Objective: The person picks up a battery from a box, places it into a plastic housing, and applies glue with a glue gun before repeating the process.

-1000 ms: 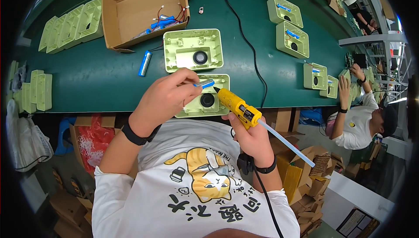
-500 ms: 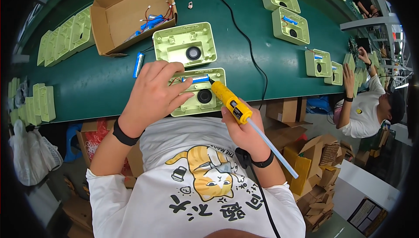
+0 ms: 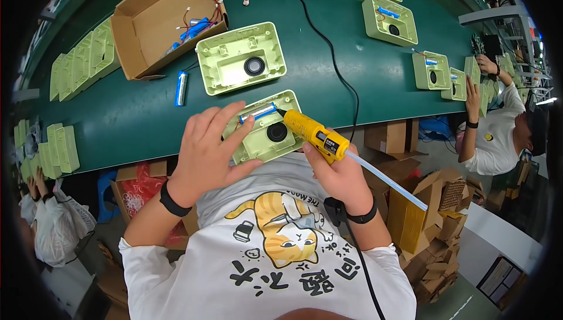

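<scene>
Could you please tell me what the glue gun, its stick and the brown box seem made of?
Glue gun: probably hard, smooth plastic, by its moulded yellow body. Stick: smooth, perhaps meltable glue, by its milky translucence. Brown box: matte cardboard, by its folded walls.

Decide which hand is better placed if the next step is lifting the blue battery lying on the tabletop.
Left, probably: the left hand grips no tool and is nearer the blue battery, while the right hand holds the yellow hot-glue gun.
</scene>
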The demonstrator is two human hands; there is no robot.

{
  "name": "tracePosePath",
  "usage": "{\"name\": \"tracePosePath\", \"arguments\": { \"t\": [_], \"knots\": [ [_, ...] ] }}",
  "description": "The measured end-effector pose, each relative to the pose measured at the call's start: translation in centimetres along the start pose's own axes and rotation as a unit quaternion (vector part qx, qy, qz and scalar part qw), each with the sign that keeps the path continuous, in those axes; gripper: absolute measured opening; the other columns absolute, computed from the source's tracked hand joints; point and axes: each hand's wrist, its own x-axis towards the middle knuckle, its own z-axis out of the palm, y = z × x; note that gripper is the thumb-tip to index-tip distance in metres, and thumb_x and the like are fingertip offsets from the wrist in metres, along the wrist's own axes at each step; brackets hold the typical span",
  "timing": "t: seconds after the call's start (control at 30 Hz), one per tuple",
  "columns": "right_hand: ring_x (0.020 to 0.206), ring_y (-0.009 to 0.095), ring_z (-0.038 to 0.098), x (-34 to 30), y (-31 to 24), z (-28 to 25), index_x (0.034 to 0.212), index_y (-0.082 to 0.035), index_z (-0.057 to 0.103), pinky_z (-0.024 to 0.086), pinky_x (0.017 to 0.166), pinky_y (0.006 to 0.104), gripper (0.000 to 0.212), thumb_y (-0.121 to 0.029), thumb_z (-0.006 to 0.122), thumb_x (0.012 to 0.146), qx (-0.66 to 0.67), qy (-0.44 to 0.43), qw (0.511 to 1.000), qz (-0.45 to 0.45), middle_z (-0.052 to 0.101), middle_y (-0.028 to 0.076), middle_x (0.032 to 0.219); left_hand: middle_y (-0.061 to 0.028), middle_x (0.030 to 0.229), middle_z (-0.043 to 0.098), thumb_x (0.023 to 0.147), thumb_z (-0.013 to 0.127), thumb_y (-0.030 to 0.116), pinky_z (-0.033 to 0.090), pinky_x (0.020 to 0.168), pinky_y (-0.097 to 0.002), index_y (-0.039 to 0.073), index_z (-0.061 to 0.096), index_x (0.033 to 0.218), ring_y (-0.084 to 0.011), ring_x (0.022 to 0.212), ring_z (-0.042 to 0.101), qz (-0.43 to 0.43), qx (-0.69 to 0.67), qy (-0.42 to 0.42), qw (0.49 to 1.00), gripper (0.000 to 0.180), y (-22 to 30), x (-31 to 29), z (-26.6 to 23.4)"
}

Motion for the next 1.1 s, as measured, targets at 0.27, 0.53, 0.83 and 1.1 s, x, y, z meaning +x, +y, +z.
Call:
{"name": "tracePosePath", "arguments": {
  "t": [0.27,0.53,0.83,1.1],
  "knots": [
    [0.061,0.006,0.063,-0.2,0.7,-0.1,0.125,0.002,0.075,0.051,0.055,0.0246,0.025,-0.020,0.075,0.113,0.027,-0.026,0.997,0.062,0.071,0.000,0.080,-0.0159,0.160,0.060,0.083,0.090,0.054,0.048,0.108,-0.0495,0.021,0.073,0.155,-0.0388,0.131,0.060,0.009,-0.020,0.014,1.000,0.081,-1.3,-0.2,0.7],
    [0.065,0.016,0.070,0.6,-1.9,0.3,0.126,0.004,0.076,0.055,0.062,0.0348,0.025,-0.017,0.073,0.111,0.039,-0.029,0.991,0.121,0.077,0.009,0.080,-0.0183,0.153,0.062,0.076,0.096,0.052,0.049,0.105,-0.0506,0.021,0.074,0.153,-0.0403,0.128,0.062,-0.041,-0.024,0.028,0.998,0.085,-0.6,-0.9,-0.5],
    [0.065,0.002,0.058,-1.8,-1.9,-1.5,0.147,0.002,0.070,0.051,0.055,0.0201,0.036,-0.016,0.068,0.115,0.040,-0.030,0.996,0.075,0.083,0.006,0.109,-0.0175,0.147,0.068,0.069,0.102,0.042,0.052,0.110,-0.0512,0.018,0.076,0.142,-0.0407,0.131,0.067,-0.030,-0.115,0.119,0.986,0.081,0.9,-1.8,1.5],
    [0.067,0.019,0.069,-0.9,-2.9,-0.5,0.124,0.002,0.076,0.054,0.064,0.0354,0.020,-0.008,0.074,0.107,0.004,-0.052,0.998,-0.022,0.077,0.010,0.088,-0.0192,0.158,0.066,0.065,0.107,0.035,0.054,0.112,-0.0511,0.013,0.071,0.141,-0.0411,0.138,0.067,-0.032,-0.162,0.155,0.974,0.087,1.2,-1.8,1.0]
  ]
}}
